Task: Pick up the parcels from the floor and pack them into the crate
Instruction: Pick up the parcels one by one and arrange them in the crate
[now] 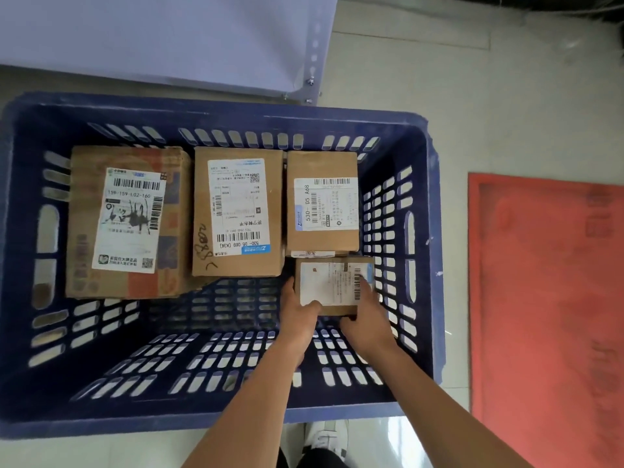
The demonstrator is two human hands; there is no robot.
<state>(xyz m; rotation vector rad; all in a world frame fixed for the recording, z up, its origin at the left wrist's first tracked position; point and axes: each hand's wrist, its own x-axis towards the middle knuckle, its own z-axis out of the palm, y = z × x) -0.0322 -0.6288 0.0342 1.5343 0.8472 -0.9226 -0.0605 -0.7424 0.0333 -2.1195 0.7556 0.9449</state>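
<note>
Far out to the left of my hands, the largest parcel point(125, 221) lies flat against the far-left part of the blue crate point(219, 413), its label facing up. Nearer to my hands, a medium parcel point(238, 211) lies just beside it, and a squarer parcel point(322, 202) sits straight ahead of my fingertips, against the far right wall. Both my forearms reach forward and down over the near rim, bare, angled in from the lower edge so that they converge on one spot. My left hand point(299, 319) is curled around the near-left corner of the small parcel point(332, 285), thumb lying on its white label, fingers along its left side. My right hand point(366, 319) clasps the near-right corner, with its fingers spread over the barcode edge and pressed close to the crate's right wall. Between them the small parcel is held label-up, touching the squarer parcel ahead of it. Whether it rests on the crate floor I cannot tell. Well to the right of my right hand, outside the crate, a red mat point(547, 298) lies on the pale floor point(439, 79).
</note>
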